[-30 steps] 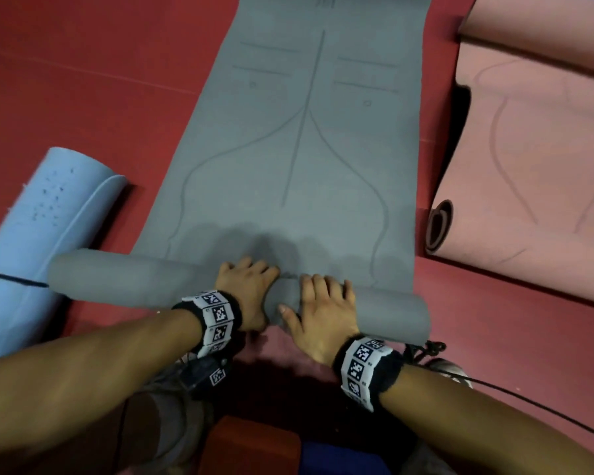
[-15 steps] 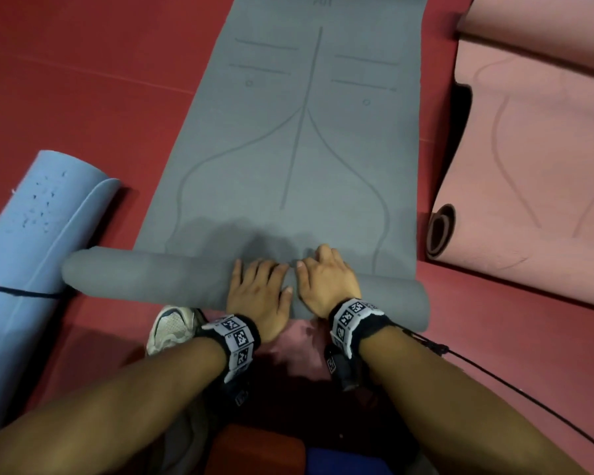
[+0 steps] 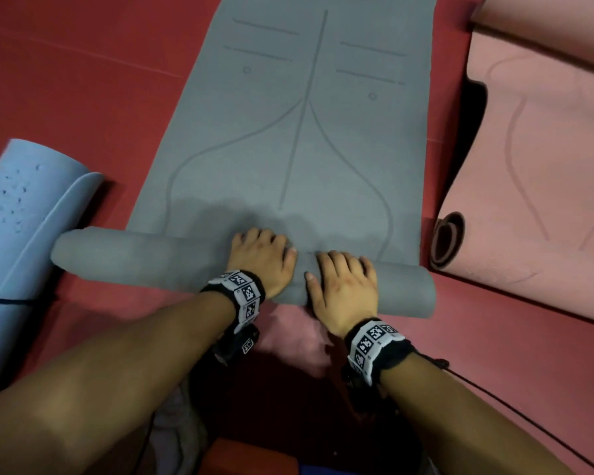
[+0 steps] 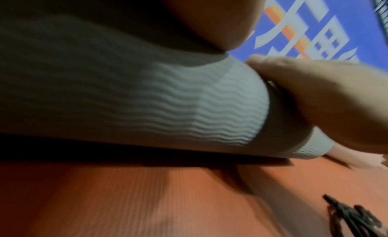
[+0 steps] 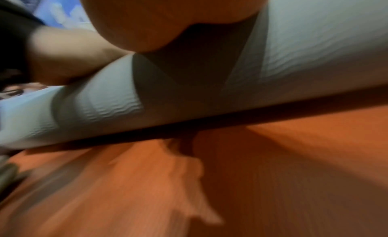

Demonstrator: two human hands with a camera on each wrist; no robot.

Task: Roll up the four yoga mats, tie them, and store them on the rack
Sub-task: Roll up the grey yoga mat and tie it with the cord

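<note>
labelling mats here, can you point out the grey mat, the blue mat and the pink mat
grey mat (image 3: 288, 149): head view, flat unrolled part.
blue mat (image 3: 18, 214): head view, top of the roll.
pink mat (image 3: 528, 186): head view, upper surface by the curved line.

surface: red floor (image 3: 83, 63) | on it: grey mat (image 3: 288, 149), half-rolled | left of grey mat: rolled blue mat (image 3: 24, 214) | right of grey mat: pink mat (image 3: 535, 186), partly rolled
</note>
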